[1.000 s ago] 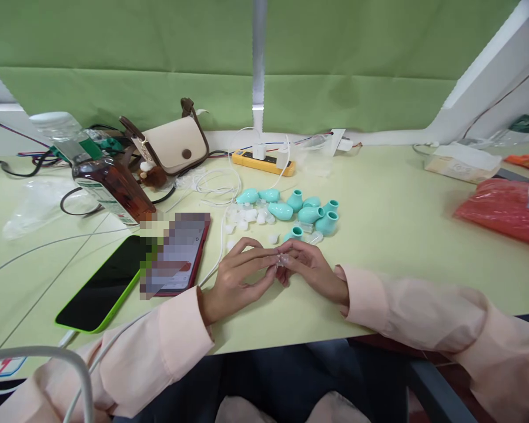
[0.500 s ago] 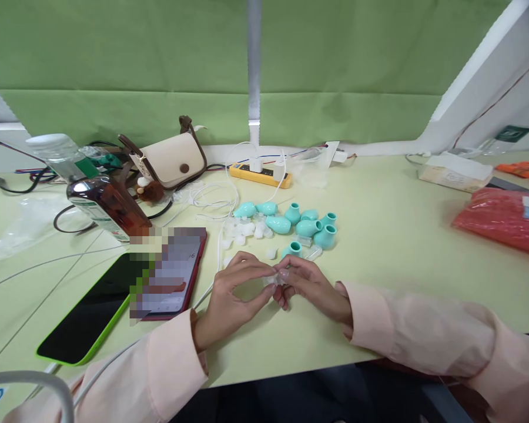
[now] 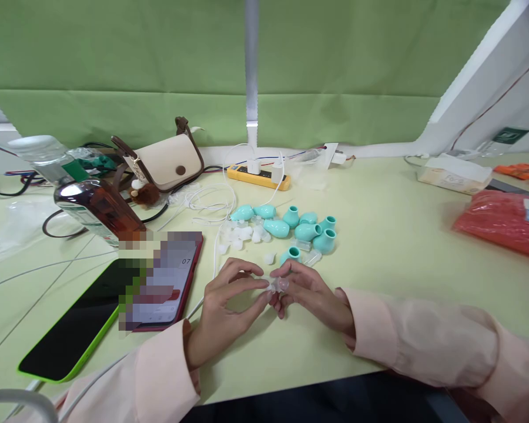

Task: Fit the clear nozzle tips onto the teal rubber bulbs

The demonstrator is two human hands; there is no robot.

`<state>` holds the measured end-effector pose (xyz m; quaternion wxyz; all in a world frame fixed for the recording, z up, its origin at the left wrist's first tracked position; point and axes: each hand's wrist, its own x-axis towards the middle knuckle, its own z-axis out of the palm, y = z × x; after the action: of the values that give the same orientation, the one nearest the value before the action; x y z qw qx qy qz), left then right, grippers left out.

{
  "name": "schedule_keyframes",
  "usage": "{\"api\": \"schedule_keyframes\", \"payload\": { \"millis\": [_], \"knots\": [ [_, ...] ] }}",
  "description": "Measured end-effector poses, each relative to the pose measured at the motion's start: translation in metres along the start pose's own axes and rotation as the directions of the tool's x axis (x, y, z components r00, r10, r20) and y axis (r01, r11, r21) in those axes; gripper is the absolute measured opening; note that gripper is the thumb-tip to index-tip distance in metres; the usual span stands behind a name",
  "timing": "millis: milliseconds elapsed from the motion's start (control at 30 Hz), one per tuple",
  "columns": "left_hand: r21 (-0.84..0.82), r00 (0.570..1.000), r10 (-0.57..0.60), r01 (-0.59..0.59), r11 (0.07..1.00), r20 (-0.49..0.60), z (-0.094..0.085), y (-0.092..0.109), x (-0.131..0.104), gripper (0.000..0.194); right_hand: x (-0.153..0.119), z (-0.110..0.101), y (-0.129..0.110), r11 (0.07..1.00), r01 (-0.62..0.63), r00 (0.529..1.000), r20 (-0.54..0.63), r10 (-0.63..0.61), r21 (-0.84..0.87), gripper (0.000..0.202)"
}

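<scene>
- Noted across most of the frame: pale table point(image 3: 405, 235).
- Logged at right edge: red packet point(image 3: 502, 226); at upper left: bag point(image 3: 165, 158), with bottle point(image 3: 99, 208) below and left of it.
- Logged at lower left: phone point(image 3: 81, 326) in green case, near the left sleeve point(image 3: 163, 364).
- Found at lower centre: left hand point(image 3: 227, 305), thumb and forefinger pinching a clear piece point(image 3: 273, 286).
- Found opposite, just to its right: right hand point(image 3: 312, 294), thumb and fingers gripping the same piece. Cannot tell whether one part or two joined.
- Seen at centre, above the hands in frame: teal bulbs point(image 3: 277, 228), several mouth up; clear tubes point(image 3: 312, 257) beside them; white caps point(image 3: 243, 234) to the left.
- Judged of the piece: very light, probably stiff plastic, smooth, liable to slip, perhaps brittle if thin-walled. Best held by opposite ends, with fingertip pads, without hard squeezing.
- Located: between both sets of fingertips, near side of the bulbs; partly hidden by fingers.
</scene>
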<state>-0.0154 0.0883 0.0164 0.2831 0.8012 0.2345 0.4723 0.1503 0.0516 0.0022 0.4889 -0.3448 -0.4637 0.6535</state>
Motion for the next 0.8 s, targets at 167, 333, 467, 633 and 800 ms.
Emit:
{"api": "schedule_keyframes", "payload": {
  "millis": [167,333,467,633,800],
  "knots": [
    [-0.006,1.000,0.012,-0.012,1.000,-0.011,-0.0009,0.0012,-0.0002,0.017,0.0005,0.0016,-0.0026,1.000,0.012,0.999,-0.034,-0.012,0.018,0.024],
    [-0.025,0.998,-0.061,0.062,0.998,0.008,-0.0002,-0.0017,-0.0024,0.017,0.0008,0.0025,-0.0036,1.000,0.006,0.999,-0.034,-0.005,0.021,0.025],
    [0.010,0.994,-0.104,0.104,0.995,0.037,-0.0002,-0.0042,-0.0037,0.018,0.0019,0.0019,-0.0033,0.999,-0.017,0.999,-0.037,0.018,0.035,0.028],
    [0.046,0.990,-0.133,0.131,0.990,0.052,-0.0010,-0.0016,-0.0021,0.016,0.0025,0.0028,-0.0043,0.999,-0.040,0.999,-0.031,0.041,0.022,0.030],
    [0.004,0.995,-0.085,0.085,0.996,-0.047,0.0006,0.0024,0.0002,0.012,0.0013,0.0054,-0.0035,1.000,-0.011,0.998,-0.054,0.010,-0.022,0.028]
  ]
}}
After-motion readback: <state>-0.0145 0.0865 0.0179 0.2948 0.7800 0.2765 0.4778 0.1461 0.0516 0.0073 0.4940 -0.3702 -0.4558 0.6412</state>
